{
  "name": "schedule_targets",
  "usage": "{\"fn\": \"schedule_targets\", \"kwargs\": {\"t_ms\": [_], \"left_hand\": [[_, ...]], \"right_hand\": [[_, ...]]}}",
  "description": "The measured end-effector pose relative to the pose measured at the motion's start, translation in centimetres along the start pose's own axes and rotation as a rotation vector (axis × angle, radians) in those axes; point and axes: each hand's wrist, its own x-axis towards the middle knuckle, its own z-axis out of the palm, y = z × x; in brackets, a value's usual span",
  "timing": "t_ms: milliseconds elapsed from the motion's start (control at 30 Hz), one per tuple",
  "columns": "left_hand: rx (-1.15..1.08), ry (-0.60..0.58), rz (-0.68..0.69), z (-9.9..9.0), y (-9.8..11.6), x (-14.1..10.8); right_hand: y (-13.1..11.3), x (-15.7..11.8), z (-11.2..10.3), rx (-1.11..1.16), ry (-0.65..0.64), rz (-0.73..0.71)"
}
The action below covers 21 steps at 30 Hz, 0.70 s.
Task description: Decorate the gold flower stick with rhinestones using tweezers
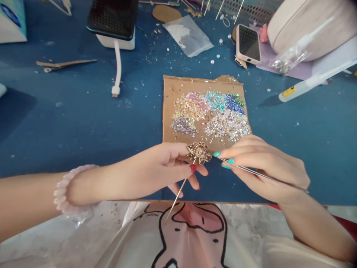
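Between the thumb and fingers of my left hand (167, 163) is a gold flower-headed hairpin (199, 152), its thin stem slanting down past the table's front edge. My right hand (267, 163) pinches a pair of slim metal tweezers (251, 171), with their tip close to the flower's right side. Whether the tip touches a petal or holds anything is too small to tell. Just beyond both hands lies a cardboard sheet (174, 139), bearing small shiny chips (228, 124) sorted into patches of white, blue, turquoise, pink, yellow and grey.
Behind the cardboard lie a clear plastic bag (188, 35) and a phone (249, 44). To the right rest a tube with a yellow label (301, 87) and a large pale pink rounded object (309, 28). A black device (111, 18) with a white cable (117, 67) stands at the back left.
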Motion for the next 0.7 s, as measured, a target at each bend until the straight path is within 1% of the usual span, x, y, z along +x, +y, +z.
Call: {"fn": "schedule_targets", "kwargs": {"t_ms": [333,533,700], "left_hand": [[-0.041,-0.017,0.005,-0.11,-0.16,0.23],[0.014,0.000,0.016,-0.01,-0.20,0.12],[0.009,-0.008,0.032,-0.02,-0.43,0.05]], "right_hand": [[-0.04,0.04,-0.14,0.019,-0.012,-0.011],[-0.10,0.14,-0.17,0.014,-0.016,-0.030],[-0.07,0.05,-0.11,0.016,-0.010,-0.033]]}}
